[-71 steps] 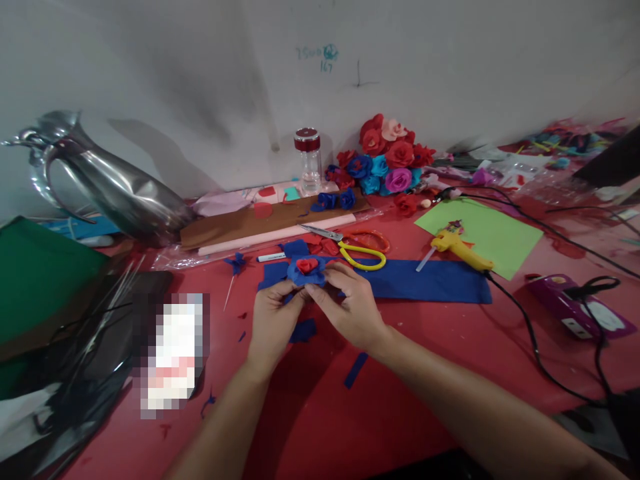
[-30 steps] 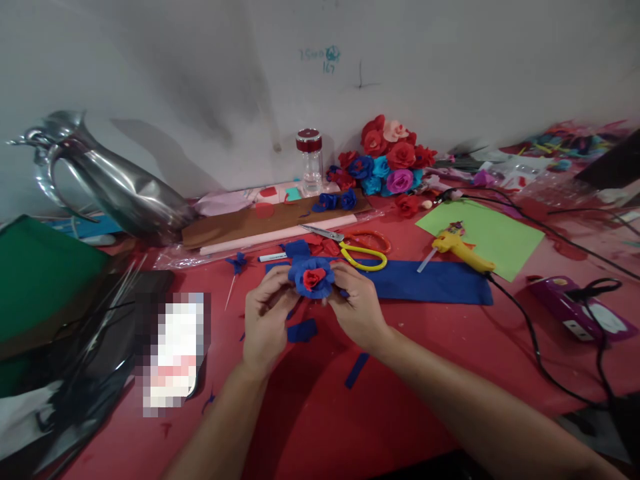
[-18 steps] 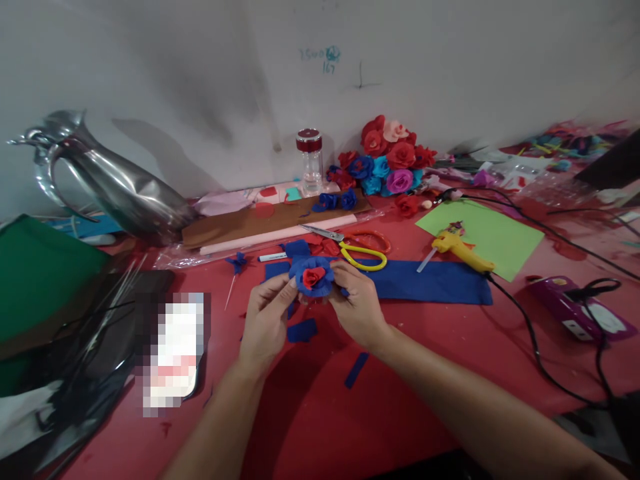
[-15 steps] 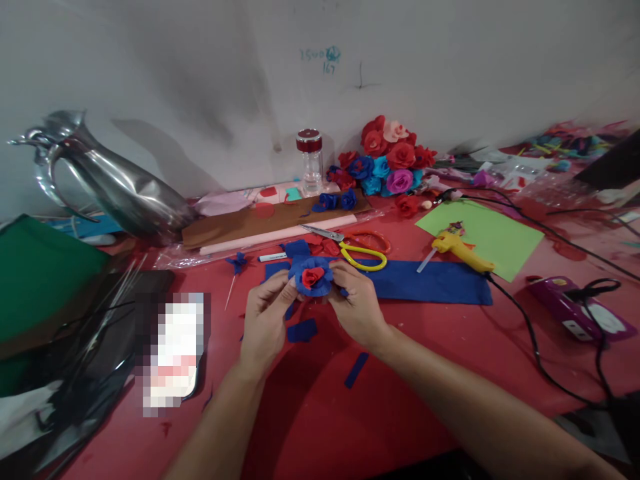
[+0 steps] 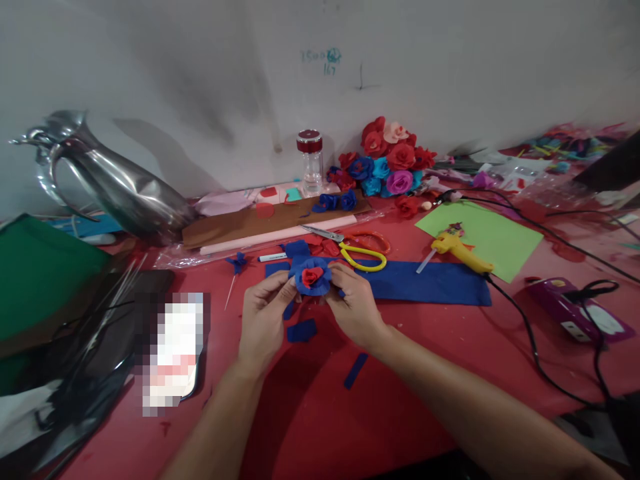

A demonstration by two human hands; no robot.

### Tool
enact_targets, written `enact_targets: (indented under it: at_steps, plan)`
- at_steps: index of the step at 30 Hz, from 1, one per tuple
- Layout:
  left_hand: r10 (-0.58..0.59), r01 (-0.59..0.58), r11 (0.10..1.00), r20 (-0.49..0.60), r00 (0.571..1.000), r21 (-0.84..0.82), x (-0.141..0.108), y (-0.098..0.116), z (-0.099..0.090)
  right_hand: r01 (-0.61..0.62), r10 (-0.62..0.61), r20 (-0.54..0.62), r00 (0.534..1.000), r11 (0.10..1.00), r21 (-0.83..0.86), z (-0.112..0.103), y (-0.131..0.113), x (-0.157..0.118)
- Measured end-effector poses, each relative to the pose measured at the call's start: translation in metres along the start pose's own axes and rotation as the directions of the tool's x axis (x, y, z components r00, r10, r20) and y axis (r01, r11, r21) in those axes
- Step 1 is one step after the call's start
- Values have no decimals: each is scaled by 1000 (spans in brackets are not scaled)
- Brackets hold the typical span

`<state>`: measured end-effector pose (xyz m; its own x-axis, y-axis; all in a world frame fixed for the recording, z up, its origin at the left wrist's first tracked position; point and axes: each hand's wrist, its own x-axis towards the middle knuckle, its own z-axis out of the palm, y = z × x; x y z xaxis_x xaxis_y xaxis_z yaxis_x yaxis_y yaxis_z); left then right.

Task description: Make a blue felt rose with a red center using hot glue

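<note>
A paper flower with blue outer petals and a red centre is held up between both hands, its face turned to the camera. My left hand pinches its left edge, and my right hand grips the right edge with bent fingers. Beneath and behind the hands are blue paper pieces, among them a small scrap and a narrow strip. Scissors with yellow and red handles lie just beyond, beside a long blue paper sheet.
A yellow glue gun rests partly on green paper, its black cable running right to a purple power strip. Behind stand a metal jug, a glass jar and a flower bunch. A phone lies left.
The flower has tilted slightly between the fingers. My left hand has shifted a little; both hands keep hold of the petals.
</note>
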<state>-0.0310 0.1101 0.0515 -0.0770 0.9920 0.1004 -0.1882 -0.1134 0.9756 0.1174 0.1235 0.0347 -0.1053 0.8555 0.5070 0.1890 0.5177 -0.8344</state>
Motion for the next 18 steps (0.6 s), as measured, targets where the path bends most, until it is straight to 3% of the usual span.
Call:
enact_targets:
  at_steps: [18]
  plan:
    - [-37, 36, 999, -88, 995, -18, 0, -2, 1, -9, 10, 54, 998, 1000, -24, -3, -2, 0]
